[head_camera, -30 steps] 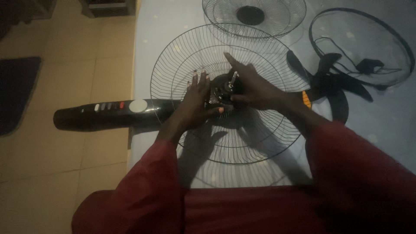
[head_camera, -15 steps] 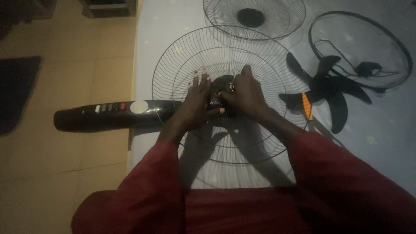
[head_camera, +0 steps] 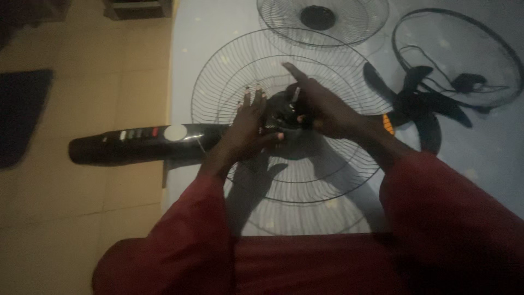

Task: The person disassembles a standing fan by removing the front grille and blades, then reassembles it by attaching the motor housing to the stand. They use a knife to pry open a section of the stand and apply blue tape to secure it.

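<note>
The fan motor sits at the hub of the wire guard, which lies flat near the worktop's left edge. Both hands are on it. The left hand comes at it from the left, fingers spread against the motor's side, thumb tucked underneath. The right hand closes over it from the right, index finger pointing toward the far edge. The black stand pole runs leftward from the motor, past the left edge and over the floor. Further right lie the black fan blade, a second guard at the far edge, and a guard ring.
</note>
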